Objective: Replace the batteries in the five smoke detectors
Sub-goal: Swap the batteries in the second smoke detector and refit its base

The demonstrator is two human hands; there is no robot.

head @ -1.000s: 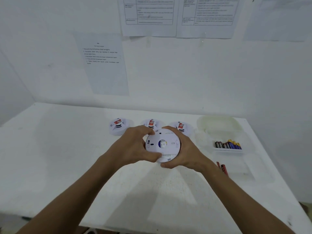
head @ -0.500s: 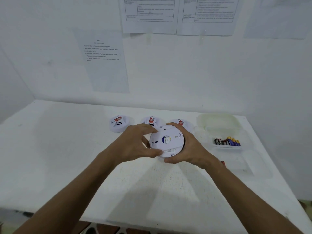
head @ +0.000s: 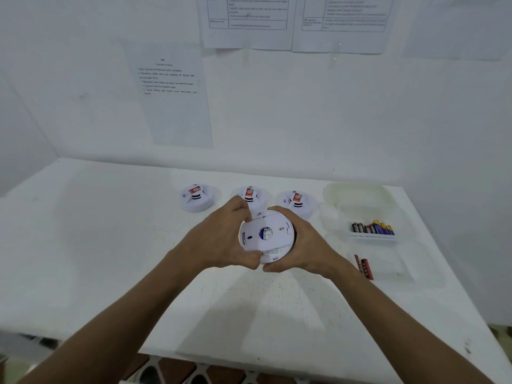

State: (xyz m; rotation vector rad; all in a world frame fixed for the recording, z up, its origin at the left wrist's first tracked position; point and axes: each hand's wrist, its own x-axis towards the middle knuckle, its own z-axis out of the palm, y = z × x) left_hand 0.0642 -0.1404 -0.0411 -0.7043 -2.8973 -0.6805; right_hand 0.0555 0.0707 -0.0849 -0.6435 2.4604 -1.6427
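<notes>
1. The held smoke detector (head: 267, 236) is a white round unit raised above the white table (head: 110, 245), its flat back plate facing the camera. A small round blue-and-yellow label sits at the plate's centre, and a ribbed section shows at its lower edge.
2. The left hand (head: 221, 239) grips the detector's left rim: fingers curl over the top edge and the thumb presses at the bottom edge. The right hand (head: 302, 242) grips the right rim, fingers wrapped behind the housing and thumb at the lower edge. Both hands are closed on the unit; the two thumbs nearly meet below it.
3. Three more smoke detectors stand in a row on the table behind the hands: left detector (head: 197, 197), middle detector (head: 250, 195) and right detector (head: 296, 200). Each carries a red tag on top. The left hand's fingers partly cover the middle one.
4. A clear tray (head: 371, 236) to the right holds a row of batteries (head: 372, 228), dark red ones on the left, blue-and-gold ones on the right.
5. A second clear tray (head: 393, 268) nearer the camera holds two red batteries (head: 363, 266), partly hidden behind the right wrist.
6. A translucent lid (head: 357, 194) lies behind the trays.
7. Printed sheets (head: 171, 92) hang on the wall; their text is too blurred to read. A fifth detector cannot be made out.
</notes>
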